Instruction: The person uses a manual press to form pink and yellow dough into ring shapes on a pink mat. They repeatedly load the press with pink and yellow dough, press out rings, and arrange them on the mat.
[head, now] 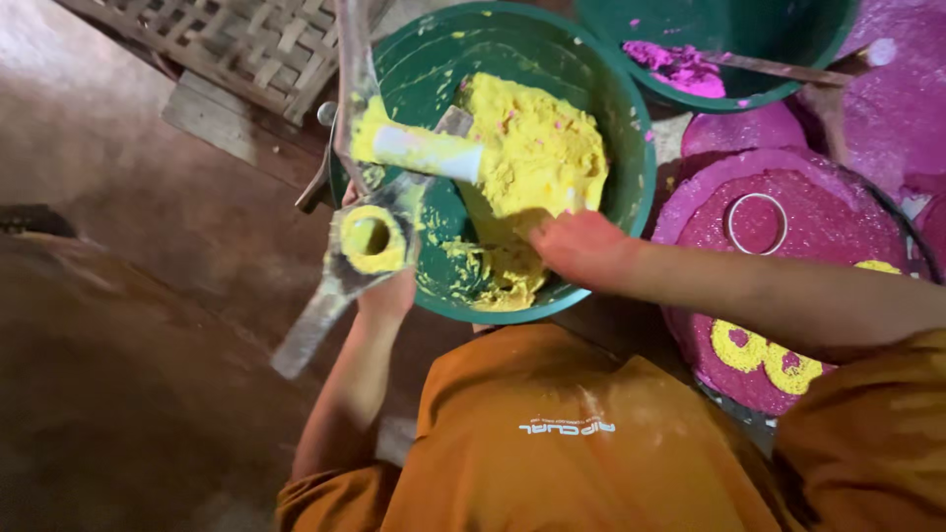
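Reddish-brown earthen floor point(128, 197) filled the left of the head view, with a woven bamboo panel point(236, 44) lying at the top. A green plastic basin point(621, 108) held a heap of yellow paste point(532, 148). The left hand point(386, 291) had its fingers wrapped around a paste-smeared metal press mould point(370, 236), held over the basin's near-left rim, its round yellow-filled opening facing up. The right hand point(581, 246) reached into the basin, fingers curled down into the paste; whether they gripped any could not be told. A second green basin point(778, 59) held pink paste point(680, 69). Right of it, a round pink tray point(838, 212) carried a ring and yellow flower shapes point(764, 360).
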